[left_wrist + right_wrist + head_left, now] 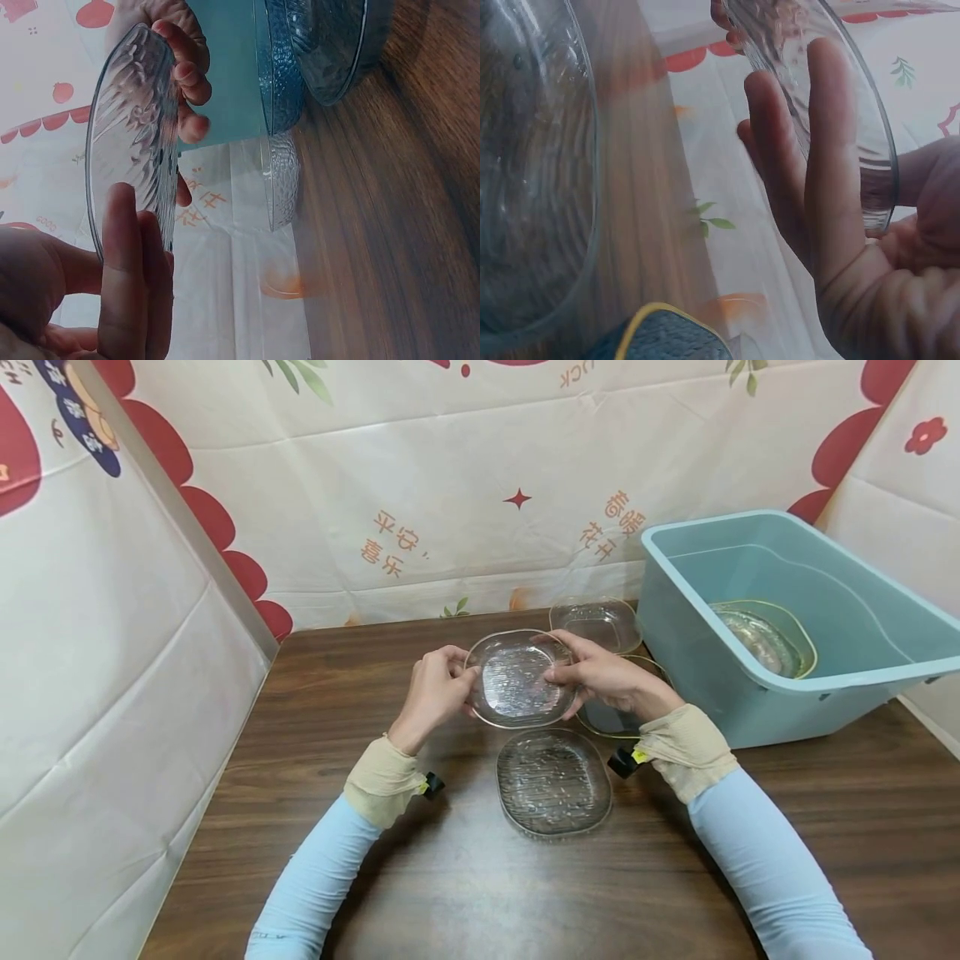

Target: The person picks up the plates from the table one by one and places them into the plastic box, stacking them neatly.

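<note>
A clear glass plate [519, 687] with a rippled surface is held up over the table, its face tilted toward the head camera. My left hand [437, 687] grips its left rim, thumb on the near face. On the opposite side my right hand [611, 677] holds the rim, with the thumb over the face and fingers behind. In the left wrist view the plate [127, 150] appears nearly edge-on between both hands. Just below it, nearer to me, another clear rippled plate [553, 787] lies on the table. A yellow-rimmed plate [609, 722] is partly hidden by my right hand.
A clear glass dish [592, 617] sits by the table's back edge. At the right stands a large blue-green plastic bin [712, 677] with yellow-rimmed glassware [804, 647] inside. White printed sheeting [480, 527] hangs behind the wooden table [315, 693].
</note>
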